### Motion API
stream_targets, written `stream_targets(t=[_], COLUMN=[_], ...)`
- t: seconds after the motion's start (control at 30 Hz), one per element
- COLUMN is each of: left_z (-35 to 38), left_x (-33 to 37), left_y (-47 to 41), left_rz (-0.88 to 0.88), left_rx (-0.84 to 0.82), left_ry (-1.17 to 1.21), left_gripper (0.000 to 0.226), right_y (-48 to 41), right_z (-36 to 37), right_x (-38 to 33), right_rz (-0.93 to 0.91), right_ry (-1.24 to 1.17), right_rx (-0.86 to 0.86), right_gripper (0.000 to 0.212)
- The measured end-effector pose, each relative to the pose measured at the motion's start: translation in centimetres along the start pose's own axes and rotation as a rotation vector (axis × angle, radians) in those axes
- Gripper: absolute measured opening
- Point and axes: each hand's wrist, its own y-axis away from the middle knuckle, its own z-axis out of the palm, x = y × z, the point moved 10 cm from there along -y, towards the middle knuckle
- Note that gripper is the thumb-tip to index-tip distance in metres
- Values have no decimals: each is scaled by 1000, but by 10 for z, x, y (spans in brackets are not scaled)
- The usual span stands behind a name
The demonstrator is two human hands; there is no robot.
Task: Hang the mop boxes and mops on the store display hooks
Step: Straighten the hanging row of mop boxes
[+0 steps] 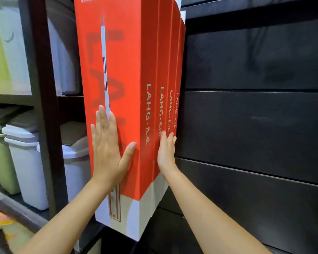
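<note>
Four red mop boxes (121,74) hang mid-frame against the black slat wall (255,125). They look like long stiff cardboard, probably light but swingy, so I'd steady them low on the flat sides. Left hand (107,149) lies flat on the front face, grip spread. Right hand (166,153) presses straight fingers on the spines. The hooks are cut off past the top edge, so I can't tell how they're seated.

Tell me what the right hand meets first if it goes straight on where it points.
Its fingers touch the narrow sides of the boxes and point up along them, so the right hand would likely just slide up those sides; depth is unclear.
</note>
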Motion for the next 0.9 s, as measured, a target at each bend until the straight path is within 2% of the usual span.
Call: stream_targets(t=[0.37, 0.9], left_z=[11, 13], left_x=[5, -1], left_y=[9, 11], left_rz=[98, 103], left_rx=[-16, -39], left_ry=[-18, -20], left_gripper=[82, 83], right_y=[-1, 3], right_z=[19, 26], right_x=[20, 18], right_rz=[-33, -65], right_ry=[-101, -116], right_rx=[-12, -16], right_gripper=[69, 70])
